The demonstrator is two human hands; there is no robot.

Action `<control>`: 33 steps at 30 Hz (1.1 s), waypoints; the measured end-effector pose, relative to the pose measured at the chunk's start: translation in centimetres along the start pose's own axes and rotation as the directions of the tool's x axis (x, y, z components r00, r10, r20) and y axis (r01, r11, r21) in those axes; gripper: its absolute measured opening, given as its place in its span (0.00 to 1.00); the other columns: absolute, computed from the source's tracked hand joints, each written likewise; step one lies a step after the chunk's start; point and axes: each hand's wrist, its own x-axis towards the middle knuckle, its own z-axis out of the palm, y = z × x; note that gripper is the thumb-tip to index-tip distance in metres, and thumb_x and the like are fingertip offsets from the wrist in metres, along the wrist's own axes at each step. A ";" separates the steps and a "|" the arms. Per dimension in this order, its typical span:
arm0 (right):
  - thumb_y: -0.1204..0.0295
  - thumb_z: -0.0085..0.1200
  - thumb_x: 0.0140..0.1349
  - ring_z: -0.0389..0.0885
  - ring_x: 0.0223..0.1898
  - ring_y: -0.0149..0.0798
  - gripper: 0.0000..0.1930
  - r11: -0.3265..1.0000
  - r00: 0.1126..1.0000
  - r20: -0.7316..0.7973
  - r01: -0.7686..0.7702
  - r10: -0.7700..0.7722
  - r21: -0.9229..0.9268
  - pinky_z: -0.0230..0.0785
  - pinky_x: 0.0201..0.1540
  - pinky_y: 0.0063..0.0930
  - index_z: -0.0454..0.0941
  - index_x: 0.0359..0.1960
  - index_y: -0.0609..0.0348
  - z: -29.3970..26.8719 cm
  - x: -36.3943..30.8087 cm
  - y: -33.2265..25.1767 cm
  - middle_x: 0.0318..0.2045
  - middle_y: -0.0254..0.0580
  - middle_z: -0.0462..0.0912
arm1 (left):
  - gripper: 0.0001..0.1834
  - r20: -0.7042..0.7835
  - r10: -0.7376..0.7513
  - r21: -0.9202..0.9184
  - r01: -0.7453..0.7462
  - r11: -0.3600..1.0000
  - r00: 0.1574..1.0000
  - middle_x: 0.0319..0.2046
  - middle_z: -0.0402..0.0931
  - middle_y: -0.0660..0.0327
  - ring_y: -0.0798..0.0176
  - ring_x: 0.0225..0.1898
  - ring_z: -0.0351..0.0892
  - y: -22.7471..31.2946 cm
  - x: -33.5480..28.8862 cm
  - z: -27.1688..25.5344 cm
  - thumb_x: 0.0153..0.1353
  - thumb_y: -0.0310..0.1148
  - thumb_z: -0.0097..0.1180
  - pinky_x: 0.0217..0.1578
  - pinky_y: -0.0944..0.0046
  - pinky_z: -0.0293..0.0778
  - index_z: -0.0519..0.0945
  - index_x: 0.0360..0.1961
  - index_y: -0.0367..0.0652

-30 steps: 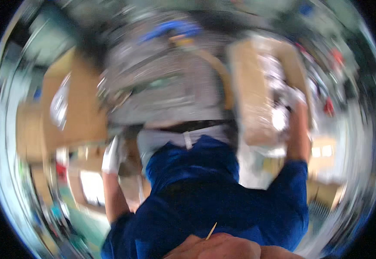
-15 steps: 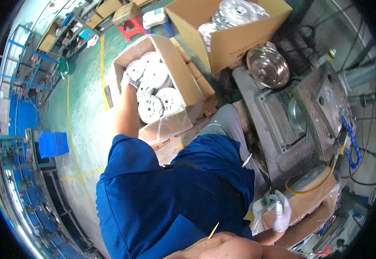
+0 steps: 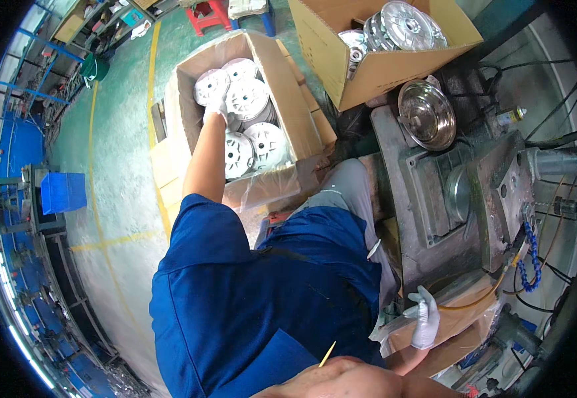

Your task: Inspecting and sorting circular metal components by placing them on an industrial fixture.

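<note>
My left arm reaches out to a lined cardboard carton that holds several stacks of silvery metal discs [image 3: 247,99] with slots and centre holes. My gloved left hand [image 3: 216,108] is down among the stacks, beside the upper-left disc [image 3: 211,87]. White glove and pale metal blend together, so whether its fingers grip a disc cannot be made out. Low on the right, my gloved right hand [image 3: 425,320] is held with its fingers apart and nothing seen in them. It is over a second, plastic-lined carton [image 3: 457,325], next to the press.
The carton's wall [image 3: 282,99] stands beside a bigger box [image 3: 394,73] of shiny discs. Right of my legs is a metal press die [image 3: 434,192] with a round disc [image 3: 457,192] in it. A shiny bowl [image 3: 428,115], a spray can [image 3: 511,117] and a blue coiled hose [image 3: 530,265] are near it.
My left hand has shifted from the carton's left side toward the middle of the stacks. The right hand stays low beside the press, its fingers slightly changed. The whole view has turned a little.
</note>
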 end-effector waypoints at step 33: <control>0.53 0.40 0.68 0.82 0.32 0.41 0.30 -0.228 0.662 0.239 -0.538 -0.710 0.811 0.78 0.32 0.37 0.58 0.63 0.64 7.9 9.5 -2.6 0.42 0.53 0.79 | 0.13 0.856 -0.050 -0.443 -0.779 0.444 -0.515 0.29 0.70 0.65 0.66 0.34 0.69 2.9 -45.2 21.9 0.45 0.30 0.70 0.35 0.67 0.66 0.85 0.35 0.42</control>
